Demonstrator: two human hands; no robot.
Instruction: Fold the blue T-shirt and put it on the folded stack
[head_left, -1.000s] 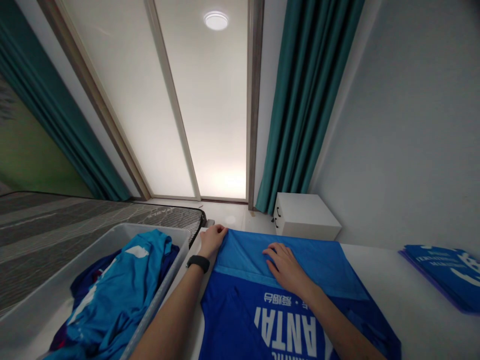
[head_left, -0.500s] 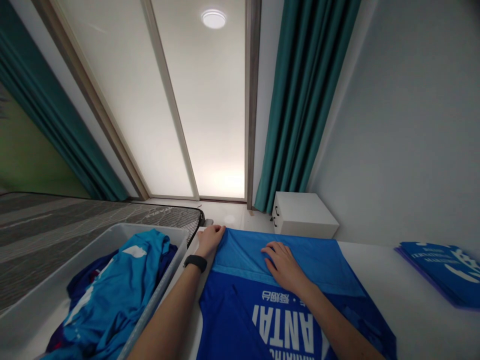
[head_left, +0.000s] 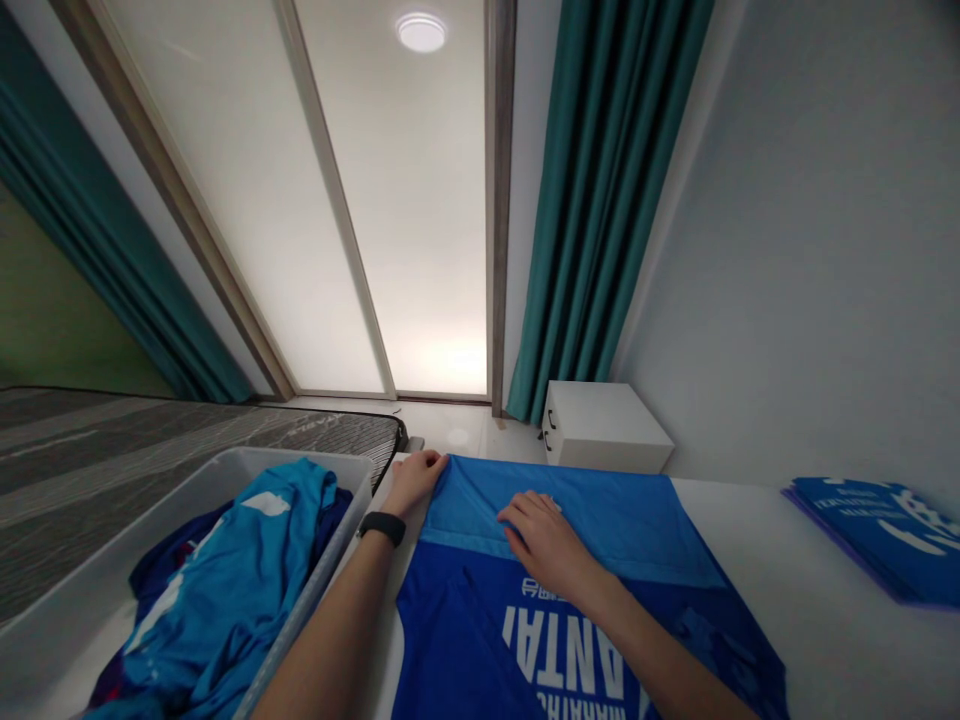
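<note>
A blue shirt [head_left: 465, 640] with a lighter blue hem band and white lettering lies spread on a white table [head_left: 739, 530], its lettering upside down to me. At the far left corner of the hem, my left hand [head_left: 417, 480], with a dark band on its wrist, pinches the fabric edge. My right hand [head_left: 544, 535] rests on the light blue band near its middle, palm down, fingers slightly bent and lying on the cloth. My right forearm crosses over part of the lettering and hides it.
Left of the table is a whitish bin [head_left: 360, 490] holding crumpled blue garments [head_left: 232, 590]. Folded blue shirts [head_left: 877, 535] are stacked at the table's right. Beyond the far edge stands a white cabinet [head_left: 607, 425]. A grey-striped mattress [head_left: 300, 430] lies behind the bin.
My right hand has slid left and slightly nearer across the light blue band, covering more of the small lettering. My left hand stays at the hem corner. The view has shifted slightly.
</note>
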